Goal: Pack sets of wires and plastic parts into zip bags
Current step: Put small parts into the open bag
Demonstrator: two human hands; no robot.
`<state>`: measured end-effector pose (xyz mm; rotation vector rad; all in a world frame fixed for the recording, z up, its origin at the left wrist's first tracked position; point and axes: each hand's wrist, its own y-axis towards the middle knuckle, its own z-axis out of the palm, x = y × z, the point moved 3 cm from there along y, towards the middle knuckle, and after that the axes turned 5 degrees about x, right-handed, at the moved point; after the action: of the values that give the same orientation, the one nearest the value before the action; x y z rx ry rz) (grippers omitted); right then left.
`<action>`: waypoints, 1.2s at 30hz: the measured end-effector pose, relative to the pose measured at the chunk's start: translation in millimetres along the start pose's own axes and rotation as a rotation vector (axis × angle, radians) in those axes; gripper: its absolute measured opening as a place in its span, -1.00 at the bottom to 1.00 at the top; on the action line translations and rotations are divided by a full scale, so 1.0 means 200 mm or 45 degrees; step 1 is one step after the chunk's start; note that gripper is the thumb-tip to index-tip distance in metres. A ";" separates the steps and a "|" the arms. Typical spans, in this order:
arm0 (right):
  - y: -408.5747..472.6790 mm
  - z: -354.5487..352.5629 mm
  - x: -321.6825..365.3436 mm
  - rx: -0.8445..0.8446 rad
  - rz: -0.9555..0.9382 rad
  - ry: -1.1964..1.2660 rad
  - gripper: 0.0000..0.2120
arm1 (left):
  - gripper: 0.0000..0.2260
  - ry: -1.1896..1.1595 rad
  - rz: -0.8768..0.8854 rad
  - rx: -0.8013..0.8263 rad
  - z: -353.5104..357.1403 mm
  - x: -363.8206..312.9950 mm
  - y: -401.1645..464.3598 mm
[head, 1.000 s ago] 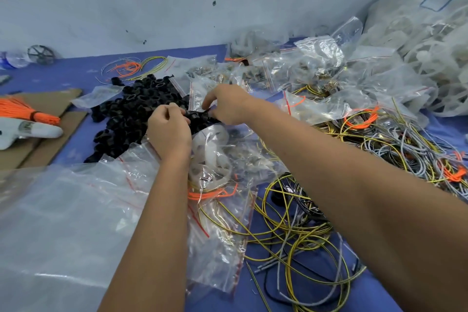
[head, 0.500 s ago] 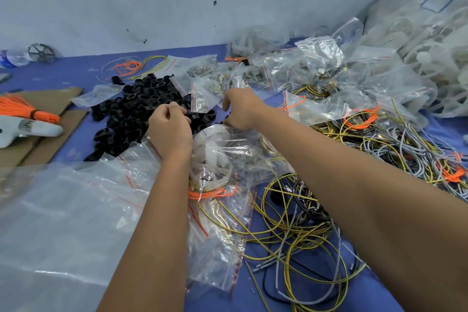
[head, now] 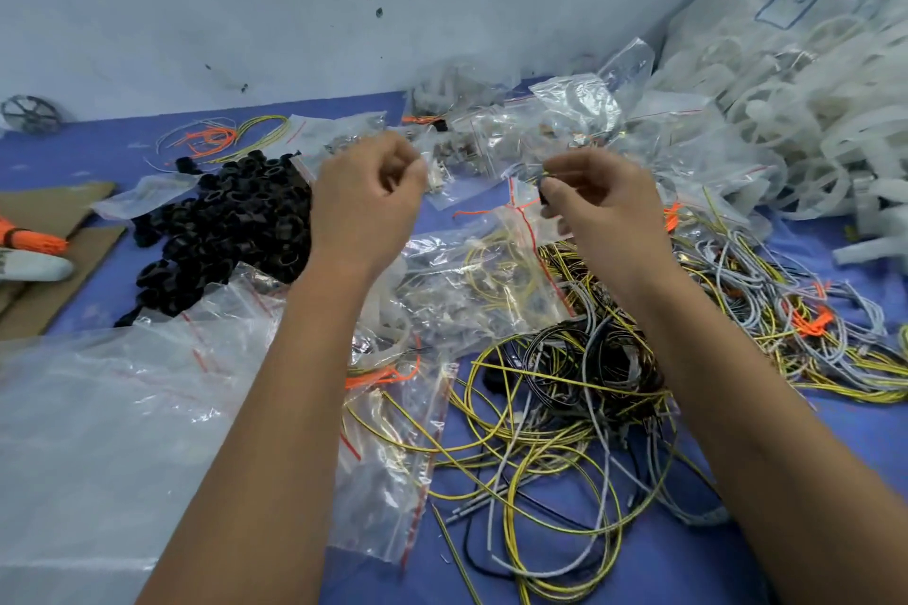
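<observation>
The right hand (head: 602,206) pinches a small black plastic part (head: 544,198) just above the limp, slippery zip bag (head: 491,280), best held at its red-striped mouth; the left hand (head: 366,199) curls beside, contents indiscernible.

Small black part (head: 544,193) mostly finger-hidden

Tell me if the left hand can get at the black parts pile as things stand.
Probably yes. The left hand is raised just right of the black parts pile, which lies uncovered on the blue table. Nothing stands between them. Whether its curled fingers already hold something is unclear.
</observation>
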<state>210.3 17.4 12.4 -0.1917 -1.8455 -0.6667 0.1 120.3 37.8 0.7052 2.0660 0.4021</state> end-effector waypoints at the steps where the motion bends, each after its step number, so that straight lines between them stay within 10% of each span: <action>1: -0.04 -0.03 -0.02 -0.026 0.007 0.016 -0.89 | -0.90 -0.014 0.059 0.143 0.03 -0.06 0.02; 9: -0.15 -0.04 -0.08 0.110 -0.060 -0.067 -0.88 | -0.38 0.406 0.264 1.013 0.24 -0.26 0.05; 23: -0.17 0.02 -0.09 0.332 -0.095 0.035 -0.84 | -0.88 -0.073 0.361 0.424 0.20 -0.19 0.03; 36: -0.18 0.05 -0.07 0.529 -0.159 0.039 -0.88 | -0.88 -0.261 0.406 0.424 0.25 -0.30 -0.01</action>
<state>191.4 -4.3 -15.1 0.2063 -1.9333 -0.3551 68.2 82.6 48.4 1.2322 1.8456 0.1521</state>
